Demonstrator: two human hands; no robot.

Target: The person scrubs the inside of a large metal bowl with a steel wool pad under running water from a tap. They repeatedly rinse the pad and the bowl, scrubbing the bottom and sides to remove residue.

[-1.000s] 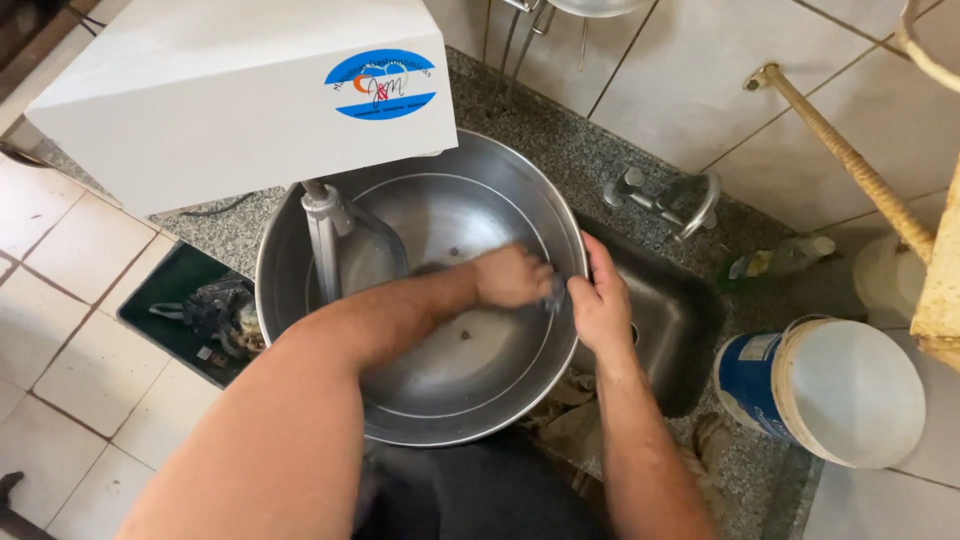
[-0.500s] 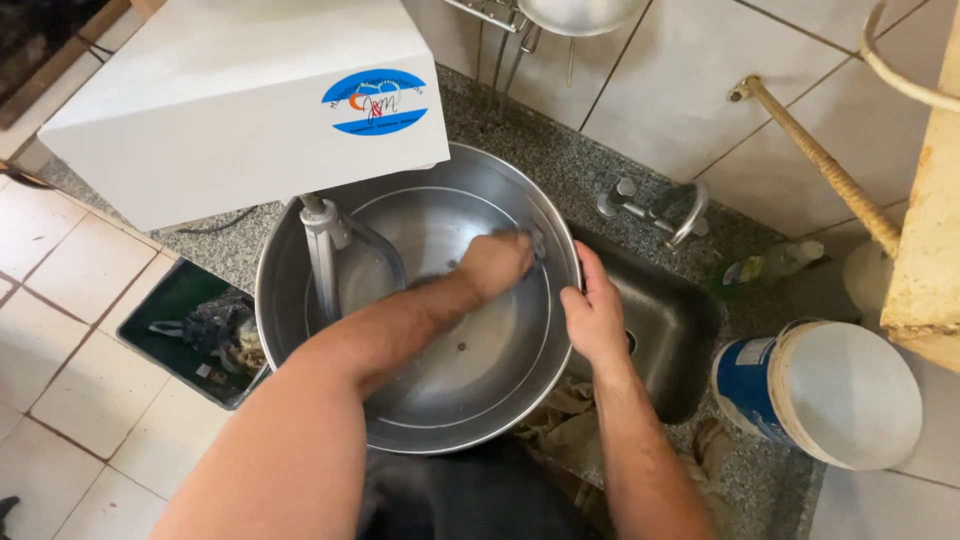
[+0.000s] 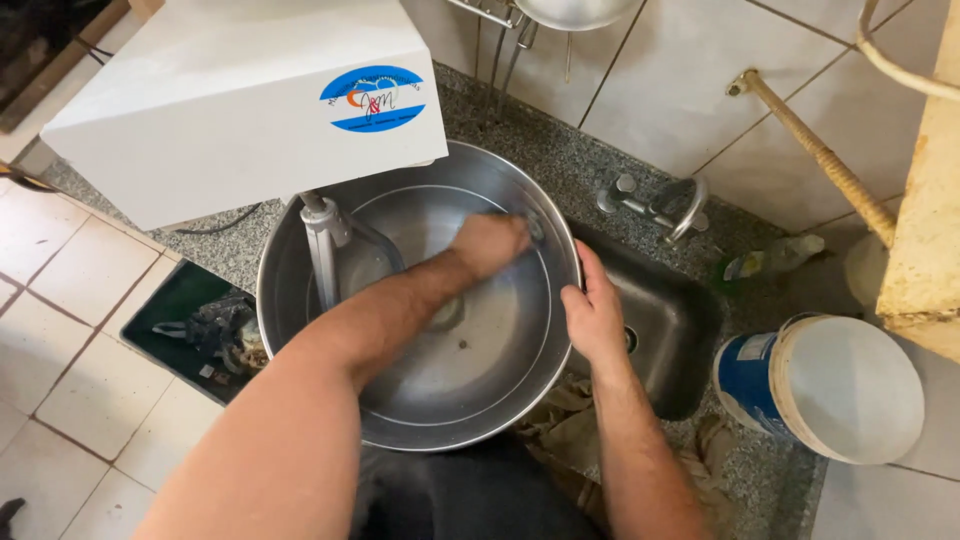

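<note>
A big round steel bowl sits under the white housing of a mixer, with its metal shaft dipping in at the left. My left hand is inside the bowl, pressed against the far right wall, closed on a small greyish scrubbing pad that peeks out past the fingers. My right hand grips the bowl's right rim, thumb inside, fingers outside.
A dark sink with a tap lies right of the bowl in a speckled granite counter. A blue and white bucket stands at the right. A wooden stick leans on the tiled wall. A dark bin is on the floor at left.
My left hand has slid from the bowl's middle right up along the inner wall toward the far rim. My right hand has kept its hold on the rim.
</note>
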